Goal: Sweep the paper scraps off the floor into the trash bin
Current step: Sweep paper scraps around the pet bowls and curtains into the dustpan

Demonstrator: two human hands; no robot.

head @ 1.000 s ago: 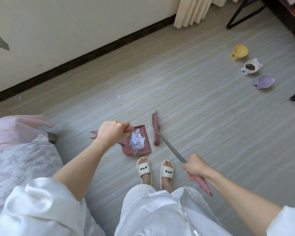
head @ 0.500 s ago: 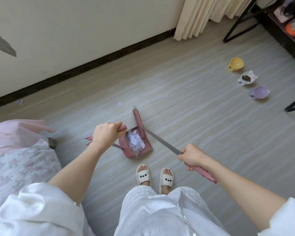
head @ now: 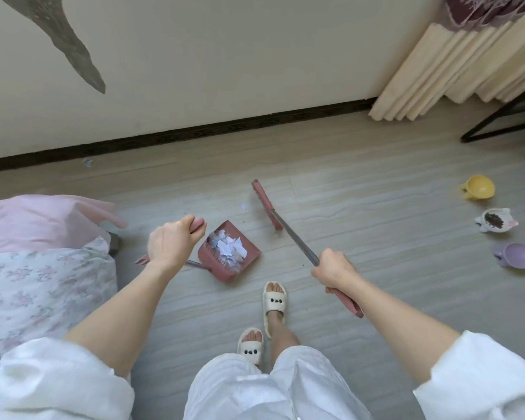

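A pink dustpan [head: 249, 262] rests on the grey floor, filled with white paper scraps [head: 228, 247]. My left hand [head: 172, 242] grips the pink top of its long handle. My right hand [head: 334, 272] holds the pink broom by its metal shaft, and the broom head [head: 266, 204] is on the floor beyond and to the right of the pan. One small scrap [head: 243, 206] lies just left of the broom head. Another scrap [head: 88, 162] sits far left by the dark baseboard. No trash bin is in view.
A bed with pink and floral bedding [head: 40, 268] fills the left side. Yellow [head: 479, 187], white [head: 494, 222] and purple [head: 517, 254] pet bowls stand on the floor at right. A cream curtain [head: 455, 71] and a black table leg [head: 497, 122] are at the far right.
The broom head has moved away from the dustpan's mouth, out to the right and farther from me. My view has tilted up toward the wall, and I have stepped forward with one foot.
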